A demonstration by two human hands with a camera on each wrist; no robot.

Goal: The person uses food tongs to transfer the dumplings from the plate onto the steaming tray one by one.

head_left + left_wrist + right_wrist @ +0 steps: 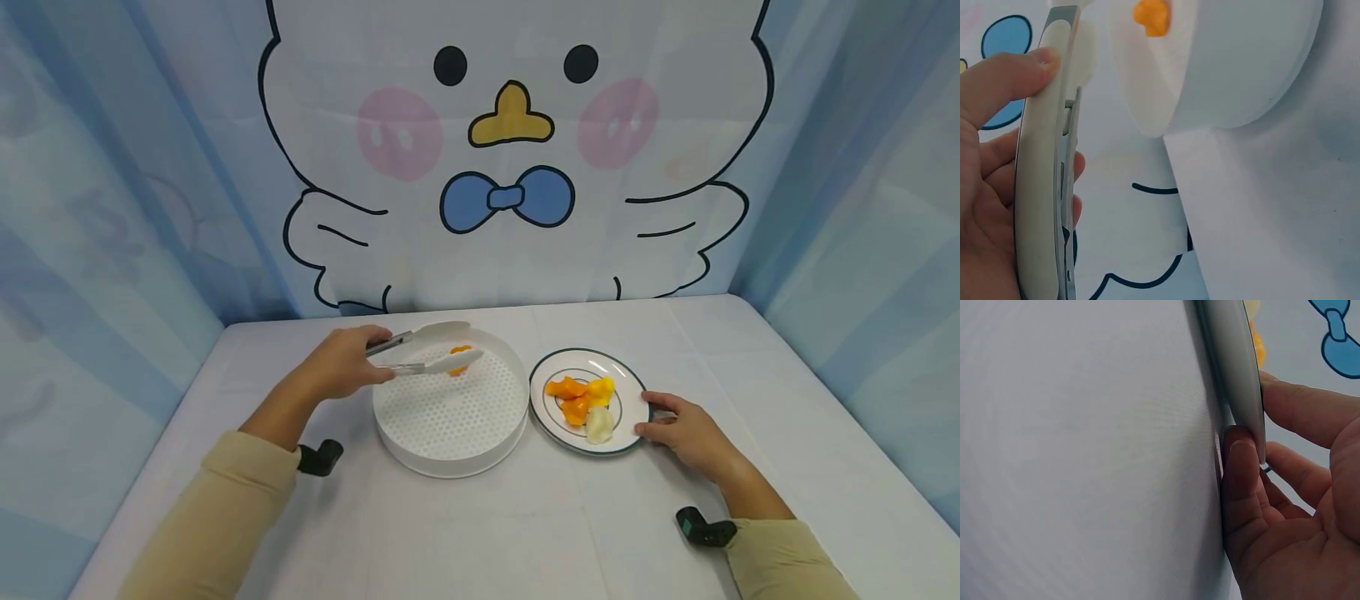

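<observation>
In the head view my left hand (341, 362) grips a pair of tongs (452, 361), whose spread white tips reach over a round white steamer basket (450, 425) with a perforated floor. An orange piece (460, 348) lies inside the basket, partly hidden behind the near tip. The left wrist view shows my thumb pressed along the tongs' pale handle (1041, 169). My right hand (690, 435) pinches the right rim of a white plate (551, 371) with a dark edge. On it sit orange pieces (575, 409), a yellow piece (601, 390) and a pale cream piece (599, 426).
The basket and plate stand close side by side on a white-covered table (480, 542). Behind the table hangs a curtain (510, 258) with a cartoon bird, and blue curtains (97, 275) flank both sides. Black wrist devices (321, 458) sit at both cuffs.
</observation>
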